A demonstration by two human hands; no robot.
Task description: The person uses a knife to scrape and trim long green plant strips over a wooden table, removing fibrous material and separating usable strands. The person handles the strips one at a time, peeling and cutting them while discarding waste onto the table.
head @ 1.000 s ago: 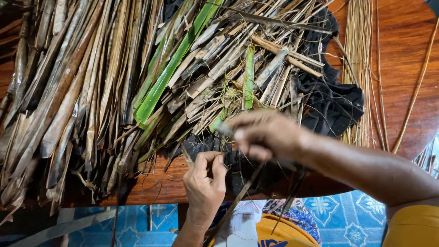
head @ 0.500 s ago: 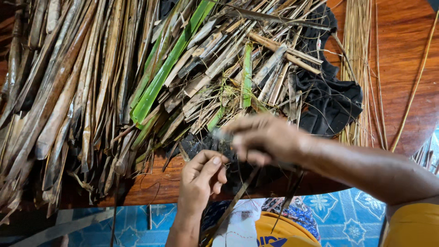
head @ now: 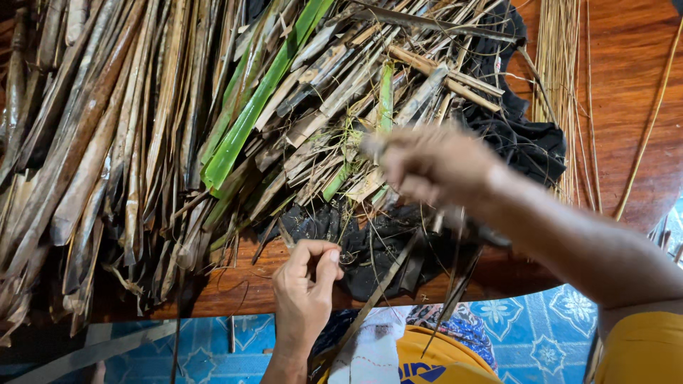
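Note:
My left hand (head: 306, 284) is at the table's near edge, thumb and forefinger pinched on a thin dark fibre by the black cloth (head: 370, 249). My right hand (head: 434, 167) is raised over the pile and blurred by motion. Its fingers are closed, and a long dry leaf strip (head: 377, 295) hangs from under it towards my lap. A pale tip sticks out of the fist to the left, but I cannot tell what it is. Behind both hands lies a heap of dry brown palm leaves (head: 107, 142) with a few green ones (head: 249, 114).
A bundle of thin straw-coloured midribs (head: 562, 85) lies on the reddish wooden table (head: 626, 64) at the right. More black cloth (head: 526, 142) is under the leaves. A blue patterned floor (head: 541, 334) shows below the table edge.
My right hand has risen and moved away from me over the leaf pile, drawing the strip with it. My left hand has stayed pinched at the table edge.

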